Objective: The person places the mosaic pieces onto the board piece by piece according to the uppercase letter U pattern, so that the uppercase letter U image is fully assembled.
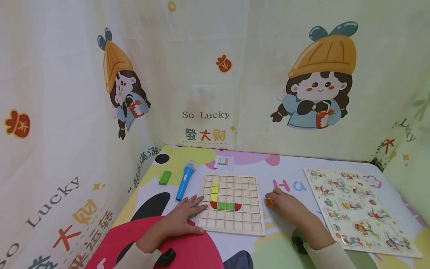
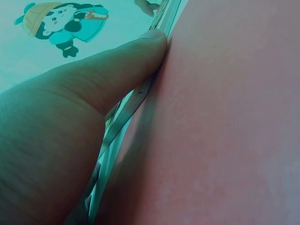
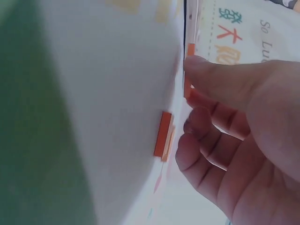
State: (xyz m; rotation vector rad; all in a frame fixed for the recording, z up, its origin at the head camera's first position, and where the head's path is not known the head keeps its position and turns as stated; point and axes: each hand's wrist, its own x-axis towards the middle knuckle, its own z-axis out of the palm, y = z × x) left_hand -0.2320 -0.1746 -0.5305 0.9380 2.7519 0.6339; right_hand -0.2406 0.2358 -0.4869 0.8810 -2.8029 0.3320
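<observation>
A square wooden grid board (image 1: 231, 226) lies on the table, with yellow pieces (image 1: 214, 189), green pieces (image 1: 226, 206) and red rounded pieces (image 1: 237, 206) set in its cells. My left hand (image 1: 183, 216) rests at the board's left side, fingers spread over the edge. In the left wrist view its thumb (image 2: 136, 56) lies against the wooden edge. Right of the board, my right hand (image 1: 285, 205) pinches an orange block (image 3: 190, 49) between thumb and fingers. More orange blocks (image 3: 163, 135) lie on the table close beside that hand.
Left of the board are a blue toy microphone (image 1: 185, 181) and a green block (image 1: 165, 178). Behind the board lies a small pattern card (image 1: 224, 162). A picture puzzle board (image 1: 346, 209) lies at the right. Printed curtains (image 1: 208, 86) surround the table.
</observation>
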